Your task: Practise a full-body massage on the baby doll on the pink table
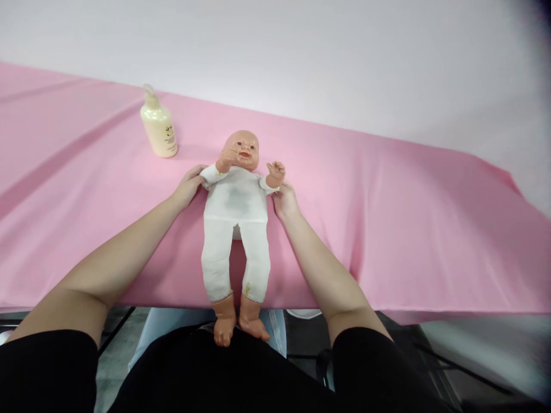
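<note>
A baby doll [235, 218] in a white cloth body suit lies on its back on the pink-covered table [387, 218], head away from me, its bare feet hanging over the near edge. My left hand [189, 184] grips the doll at its right shoulder and upper arm. My right hand [284, 199] holds the doll's left arm, just below its raised plastic hand. Both of my forearms reach in from the near edge on either side of the doll.
A cream pump bottle of lotion [158, 125] stands upright on the pink cloth, behind and to the left of the doll's head. A white wall rises behind the table. Below the near edge lie my black clothing and the floor.
</note>
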Tool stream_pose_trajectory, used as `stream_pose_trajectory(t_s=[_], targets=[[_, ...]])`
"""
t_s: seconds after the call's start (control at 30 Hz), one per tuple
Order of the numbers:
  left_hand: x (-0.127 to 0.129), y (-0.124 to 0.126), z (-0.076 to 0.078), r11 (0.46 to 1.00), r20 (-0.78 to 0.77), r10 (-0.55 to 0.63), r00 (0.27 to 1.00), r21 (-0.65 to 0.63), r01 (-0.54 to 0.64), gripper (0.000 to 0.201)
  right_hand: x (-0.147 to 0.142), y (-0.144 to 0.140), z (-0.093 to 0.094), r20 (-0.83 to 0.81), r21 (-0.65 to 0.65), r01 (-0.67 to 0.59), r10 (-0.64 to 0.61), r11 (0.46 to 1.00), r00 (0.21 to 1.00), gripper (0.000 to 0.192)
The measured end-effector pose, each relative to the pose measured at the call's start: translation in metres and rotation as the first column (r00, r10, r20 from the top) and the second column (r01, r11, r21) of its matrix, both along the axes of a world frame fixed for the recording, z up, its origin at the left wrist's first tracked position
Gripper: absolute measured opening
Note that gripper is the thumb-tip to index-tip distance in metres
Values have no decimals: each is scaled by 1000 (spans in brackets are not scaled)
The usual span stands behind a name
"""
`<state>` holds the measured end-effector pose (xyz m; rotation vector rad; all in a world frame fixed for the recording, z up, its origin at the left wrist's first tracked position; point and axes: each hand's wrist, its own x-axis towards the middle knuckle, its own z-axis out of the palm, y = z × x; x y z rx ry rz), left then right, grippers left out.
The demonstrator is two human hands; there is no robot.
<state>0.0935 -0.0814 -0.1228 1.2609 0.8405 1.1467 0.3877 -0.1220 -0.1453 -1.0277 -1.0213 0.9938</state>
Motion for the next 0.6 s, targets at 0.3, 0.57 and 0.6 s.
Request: stream_pose_trajectory(t_s=[0.3,0.57,0.6], targets=[[4,-3,4,993,-39,77,996,-83,-80,25,-6,1,1,-159,-46,36,-43,998,986,10],[2,1,0,992,-83,95,992,-76,-102,19,-5,1,-2,-142,-57,-22,13,998,990,19],[2,1,-1,993,-84,92,992,-72,-98,19,-5,2,-3,-130,-72,-10,1,997,992,20]])
